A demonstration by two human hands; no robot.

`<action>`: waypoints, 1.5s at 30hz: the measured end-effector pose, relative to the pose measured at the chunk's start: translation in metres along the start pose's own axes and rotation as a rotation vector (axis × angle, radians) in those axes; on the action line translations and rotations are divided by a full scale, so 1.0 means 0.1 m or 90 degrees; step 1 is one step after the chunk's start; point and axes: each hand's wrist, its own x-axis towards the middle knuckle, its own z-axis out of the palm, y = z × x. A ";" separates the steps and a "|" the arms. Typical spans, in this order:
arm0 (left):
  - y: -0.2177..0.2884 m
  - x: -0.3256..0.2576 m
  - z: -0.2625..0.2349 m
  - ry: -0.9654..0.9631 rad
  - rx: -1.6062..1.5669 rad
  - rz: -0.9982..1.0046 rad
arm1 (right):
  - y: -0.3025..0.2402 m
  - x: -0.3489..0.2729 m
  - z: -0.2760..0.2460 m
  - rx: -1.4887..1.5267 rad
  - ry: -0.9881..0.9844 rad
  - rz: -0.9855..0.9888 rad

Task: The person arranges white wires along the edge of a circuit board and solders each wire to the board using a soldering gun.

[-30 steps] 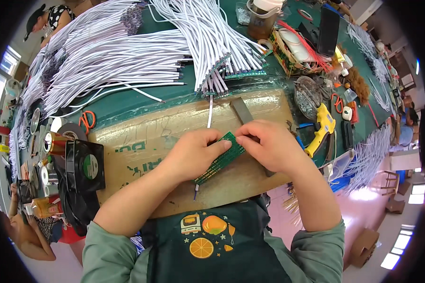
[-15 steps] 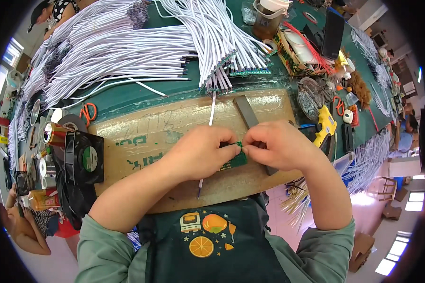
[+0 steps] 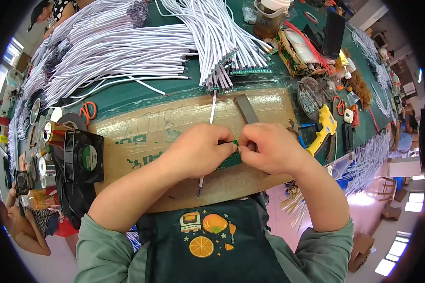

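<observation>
A small green circuit board is pinched in front of me, partly hidden by my fingers. My left hand is closed on its left side. My right hand meets it with thumb and forefinger pressed together at the board's upper right. Whether a smaller piece sits between the fingertips I cannot make out. A single white cable runs beneath my left hand, its dark tip showing below the wrist. Behind my right hand lies a grey metal bar, on the brown cardboard sheet.
White cables pile up at the far left, and others with green boards lie ahead. A black fan stands on the left. On the right are a yellow glue gun, a dish of small parts and orange scissors.
Both hands have shifted slightly left with the board. My right hand has rolled inward, its fingers curled more tightly, and less of the metal bar shows.
</observation>
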 end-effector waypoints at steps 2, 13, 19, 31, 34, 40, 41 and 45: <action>-0.01 0.00 0.00 0.003 -0.006 0.000 | -0.01 0.01 0.01 -0.006 -0.003 0.002; 0.00 0.04 -0.04 -0.014 0.004 -0.045 | -0.09 0.06 0.15 -0.095 0.035 0.043; 0.01 0.05 -0.14 0.019 0.001 -0.047 | -0.03 0.06 -0.02 0.146 0.014 0.128; -0.01 0.06 -0.13 0.018 0.047 -0.008 | 0.08 -0.02 -0.03 0.051 -0.007 0.091; -0.04 0.06 -0.12 0.030 0.050 0.008 | 0.10 -0.01 -0.03 0.035 -0.016 0.053; -0.07 0.10 -0.14 0.001 0.061 0.016 | 0.11 -0.02 0.01 -0.006 -0.049 -0.007; -0.08 0.12 -0.15 -0.014 0.094 0.031 | 0.11 -0.02 0.02 -0.009 -0.049 -0.020; -0.13 0.20 -0.15 -0.081 0.052 0.006 | 0.11 0.00 0.07 -0.010 -0.062 -0.012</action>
